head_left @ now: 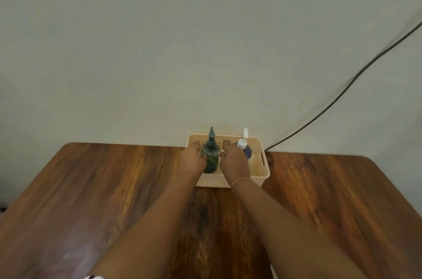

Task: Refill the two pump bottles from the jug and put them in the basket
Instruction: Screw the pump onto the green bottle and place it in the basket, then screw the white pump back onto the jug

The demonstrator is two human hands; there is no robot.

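A beige perforated basket [260, 164] stands at the table's far edge against the wall. A dark green pump bottle [210, 155] stands upright in its left half. My left hand [193, 159] and my right hand [234, 160] sit on either side of the green bottle, fingers curved around its body and touching it. A blue bottle with a white pump [246, 149] stands upright in the basket just right of my right hand, partly hidden by it. No jug is in view.
The wooden table [91, 187] spreads wide on both sides of my arms. A plain wall rises right behind the basket. A dark cable [342, 93] runs down the wall to the table's far edge, right of the basket.
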